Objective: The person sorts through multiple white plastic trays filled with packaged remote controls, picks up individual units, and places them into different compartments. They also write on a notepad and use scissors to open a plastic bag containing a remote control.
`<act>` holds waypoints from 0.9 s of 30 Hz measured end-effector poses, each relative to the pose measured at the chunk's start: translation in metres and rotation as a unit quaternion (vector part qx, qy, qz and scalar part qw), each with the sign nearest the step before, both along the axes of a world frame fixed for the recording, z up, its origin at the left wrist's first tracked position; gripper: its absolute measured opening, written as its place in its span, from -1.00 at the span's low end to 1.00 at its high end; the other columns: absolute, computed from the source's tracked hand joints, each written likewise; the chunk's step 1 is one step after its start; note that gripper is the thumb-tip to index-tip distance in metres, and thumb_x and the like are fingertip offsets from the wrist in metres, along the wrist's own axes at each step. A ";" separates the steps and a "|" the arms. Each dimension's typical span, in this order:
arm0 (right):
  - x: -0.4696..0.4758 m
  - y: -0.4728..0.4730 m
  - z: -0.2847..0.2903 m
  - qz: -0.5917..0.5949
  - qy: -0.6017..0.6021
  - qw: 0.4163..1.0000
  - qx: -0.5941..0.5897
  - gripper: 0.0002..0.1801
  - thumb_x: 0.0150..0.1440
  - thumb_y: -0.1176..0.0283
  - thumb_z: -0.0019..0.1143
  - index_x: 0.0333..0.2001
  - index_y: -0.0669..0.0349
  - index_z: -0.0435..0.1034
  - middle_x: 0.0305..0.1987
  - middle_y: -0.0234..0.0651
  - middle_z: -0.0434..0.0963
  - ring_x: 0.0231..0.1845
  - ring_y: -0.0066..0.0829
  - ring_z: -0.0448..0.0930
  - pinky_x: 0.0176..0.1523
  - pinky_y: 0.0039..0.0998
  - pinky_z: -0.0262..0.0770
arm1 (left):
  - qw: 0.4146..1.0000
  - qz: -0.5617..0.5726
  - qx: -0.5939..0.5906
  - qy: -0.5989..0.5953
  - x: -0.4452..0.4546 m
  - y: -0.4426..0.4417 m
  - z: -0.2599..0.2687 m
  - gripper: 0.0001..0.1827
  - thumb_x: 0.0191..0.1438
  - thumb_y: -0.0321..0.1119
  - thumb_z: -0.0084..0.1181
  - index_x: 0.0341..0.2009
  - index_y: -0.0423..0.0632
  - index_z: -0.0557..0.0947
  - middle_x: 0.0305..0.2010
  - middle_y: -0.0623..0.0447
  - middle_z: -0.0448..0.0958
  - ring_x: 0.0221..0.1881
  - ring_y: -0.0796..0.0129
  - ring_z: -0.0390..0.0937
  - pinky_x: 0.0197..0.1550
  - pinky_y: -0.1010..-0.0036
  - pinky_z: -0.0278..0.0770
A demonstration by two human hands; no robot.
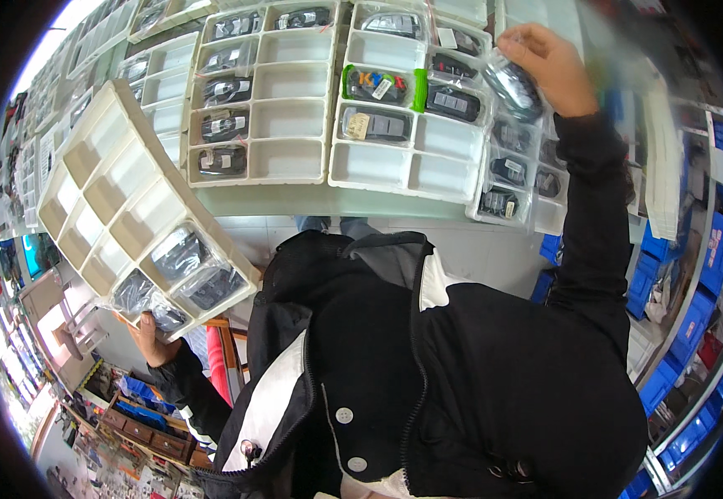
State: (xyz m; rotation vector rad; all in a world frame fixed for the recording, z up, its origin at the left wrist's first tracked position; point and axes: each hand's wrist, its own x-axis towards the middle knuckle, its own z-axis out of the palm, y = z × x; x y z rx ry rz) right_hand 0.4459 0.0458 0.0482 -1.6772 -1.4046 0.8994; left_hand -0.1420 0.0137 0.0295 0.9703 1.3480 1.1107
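Note:
My left hand [152, 340] grips the lower corner of a tilted white compartment tray [102, 234]. Clear-bagged black car key fobs [180, 252] lie in its lower compartments, near the thumb. At the upper right, my right hand [539, 62] holds a clear plastic bag with a shiny dark key fob [514, 87] above a tray with bagged fobs [511, 169]. Left of that hand, a tray [405, 145] holds several fobs, among them one in a green-edged bag [377, 86] and one with a yellowish label [377, 125].
Another tray [289, 178] with bagged fobs down its left column sits on the glass table [261, 201]. More trays line the table's far left. Blue bins [692, 324] stand on shelving at the right. A wooden drawer unit [143, 430] and a red chair part [218, 358] are at lower left.

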 end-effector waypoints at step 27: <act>-0.146 0.020 0.028 0.158 0.197 0.964 -0.086 -0.44 -0.08 0.33 0.07 0.00 0.29 0.16 -0.17 -0.25 0.36 -0.27 -0.56 0.36 -0.30 -0.59 0.36 | 0.993 -0.107 -0.056 0.012 0.015 0.004 0.028 -0.44 -0.32 -0.32 0.17 -0.15 -0.25 0.38 -0.28 0.02 0.45 -0.28 0.39 0.41 -0.19 0.52 0.36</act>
